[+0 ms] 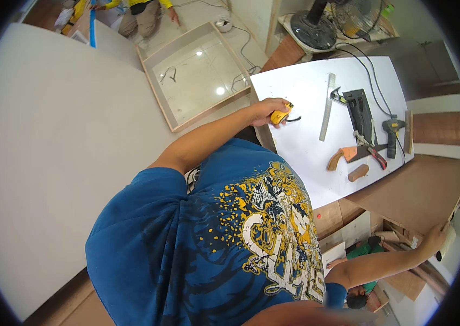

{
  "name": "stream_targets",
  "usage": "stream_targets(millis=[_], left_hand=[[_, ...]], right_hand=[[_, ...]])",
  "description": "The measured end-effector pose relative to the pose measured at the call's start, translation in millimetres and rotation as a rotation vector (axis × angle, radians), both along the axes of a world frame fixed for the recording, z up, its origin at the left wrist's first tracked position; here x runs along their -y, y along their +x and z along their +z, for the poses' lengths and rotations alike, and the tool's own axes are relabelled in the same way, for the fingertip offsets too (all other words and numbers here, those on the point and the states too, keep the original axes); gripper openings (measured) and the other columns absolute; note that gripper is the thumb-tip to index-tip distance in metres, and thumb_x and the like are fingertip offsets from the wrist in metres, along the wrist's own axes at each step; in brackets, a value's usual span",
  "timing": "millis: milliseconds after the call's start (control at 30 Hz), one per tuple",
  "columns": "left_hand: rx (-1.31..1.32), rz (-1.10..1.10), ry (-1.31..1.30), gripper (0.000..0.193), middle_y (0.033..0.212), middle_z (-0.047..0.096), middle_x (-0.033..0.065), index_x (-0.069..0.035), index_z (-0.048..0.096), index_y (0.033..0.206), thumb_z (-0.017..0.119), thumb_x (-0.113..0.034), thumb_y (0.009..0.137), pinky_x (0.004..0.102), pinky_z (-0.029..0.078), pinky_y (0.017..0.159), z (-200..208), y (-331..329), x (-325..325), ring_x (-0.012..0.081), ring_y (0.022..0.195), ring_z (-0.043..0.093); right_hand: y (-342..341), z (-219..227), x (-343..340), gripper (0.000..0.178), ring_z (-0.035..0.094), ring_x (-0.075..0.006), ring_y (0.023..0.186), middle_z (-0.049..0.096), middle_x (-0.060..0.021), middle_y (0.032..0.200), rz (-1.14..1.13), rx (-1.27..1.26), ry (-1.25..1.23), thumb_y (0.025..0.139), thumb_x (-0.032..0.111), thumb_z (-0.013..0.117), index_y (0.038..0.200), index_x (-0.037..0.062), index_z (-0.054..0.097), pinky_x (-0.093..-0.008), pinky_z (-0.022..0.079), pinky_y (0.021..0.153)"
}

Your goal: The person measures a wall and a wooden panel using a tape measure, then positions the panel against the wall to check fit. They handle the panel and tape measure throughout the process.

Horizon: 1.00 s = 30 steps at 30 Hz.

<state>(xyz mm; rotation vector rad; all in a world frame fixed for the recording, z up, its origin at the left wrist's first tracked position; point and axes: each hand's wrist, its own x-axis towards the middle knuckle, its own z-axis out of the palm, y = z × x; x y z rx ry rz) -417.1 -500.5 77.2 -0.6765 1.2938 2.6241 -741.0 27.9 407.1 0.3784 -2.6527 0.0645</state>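
Note:
My left hand (pixel 268 112) is closed round a yellow tape measure (pixel 281 114) with a black strap hanging from it, at the near left edge of a white-topped table (pixel 300 89). On that table lie a steel ruler (pixel 327 108), a handsaw with a wooden handle (pixel 342 158), a red-handled tool (pixel 375 156), a corded power drill (pixel 392 137), a black flat tool (pixel 359 111) and a small wood block (pixel 358 173). Stretched out to the far right, my right hand (pixel 435 240) has its fingers bent around something pale at the picture's dark rim; I cannot make out what.
A large pale panel (pixel 61 125) fills the left. Beyond it, a shallow frame (pixel 159 103) lies on the floor near a person in yellow sleeves (pixel 144 16). A brown board (pixel 409 193) adjoins the table. A person in green (pixel 366 250) is at lower right. A fan base (pixel 313 30) stands behind.

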Motion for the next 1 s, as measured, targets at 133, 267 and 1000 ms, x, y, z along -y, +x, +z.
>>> stream_targets(millis=[133, 267, 1000], left_hand=[[-0.015, 0.032, 0.084, 0.055, 0.106, 0.058, 0.0101, -0.005, 0.041, 0.138, 0.058, -0.023, 0.089, 0.0323, 0.051, 0.064, 20.2, 49.9, 5.8, 0.0193, 0.090, 0.062], [-0.032, -0.002, 0.074, 0.059, 0.106, 0.058, 0.0094, -0.004, 0.038, 0.141, 0.058, -0.023, 0.088, 0.0294, 0.054, 0.061, 26.4, 76.1, 16.2, 0.0177, 0.090, 0.063], [-0.058, -0.242, -0.382, 0.054, 0.101, 0.057, 0.0006, -0.016, 0.048, 0.140, 0.061, -0.028, 0.088, 0.0228, 0.046, 0.061, 84.7, 112.2, 47.1, 0.0097, 0.079, 0.054]], right_hand=[[13.4, -2.4, 35.7, 0.053, 0.051, -0.0378, 0.123, 0.054, -0.0200, 0.135, -0.003, -0.044, -0.023, 0.090, 0.027, 0.041, 0.136, 0.0022, 0.050, -0.0398, 0.039, 0.102], [18.9, -4.4, 60.7, 0.053, 0.053, -0.0373, 0.121, 0.056, -0.0182, 0.133, -0.050, -0.055, -0.018, 0.091, 0.031, 0.043, 0.136, 0.0058, 0.052, -0.0410, 0.040, 0.100], [282.5, -237.5, 417.1, 0.037, 0.063, -0.0159, 0.085, 0.066, -0.0124, 0.101, 0.731, 1.532, -0.661, 0.092, 0.021, 0.065, 0.120, -0.0036, 0.057, -0.0262, 0.051, 0.075]])
